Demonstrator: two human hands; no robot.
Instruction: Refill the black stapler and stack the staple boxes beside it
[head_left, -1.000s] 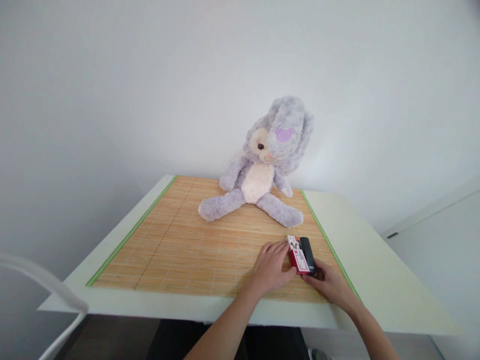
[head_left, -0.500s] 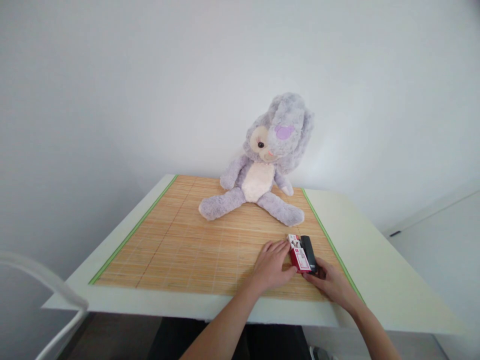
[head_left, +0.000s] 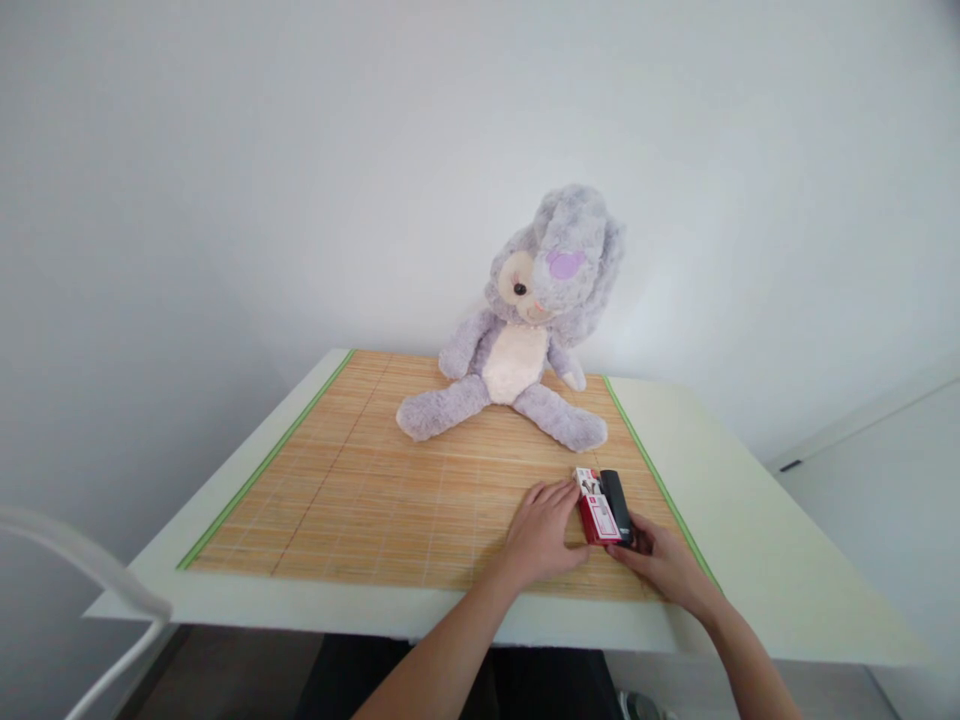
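Note:
A small red-and-white box (head_left: 600,519) lies on the bamboo mat, with a white printed part (head_left: 588,483) at its far end; I cannot tell whether this is a second box. Against its right side rests a black stapler (head_left: 615,503). My left hand (head_left: 541,533) is on the left of the box, fingers stretched out with the fingertips at its edge and the thumb apart below it. My right hand (head_left: 664,562) has its thumb and fingers closed around the near end of the stapler, which they partly hide.
A grey plush toy (head_left: 517,365) sits at the back of the bamboo mat (head_left: 360,500) against the wall. The mat has green edges and lies on a white table (head_left: 757,530). A white curved tube or cable (head_left: 82,560) crosses the lower left.
My left thumb has drawn slightly down and away from the near corner of the box. The box, the stapler and my right hand have hardly moved.

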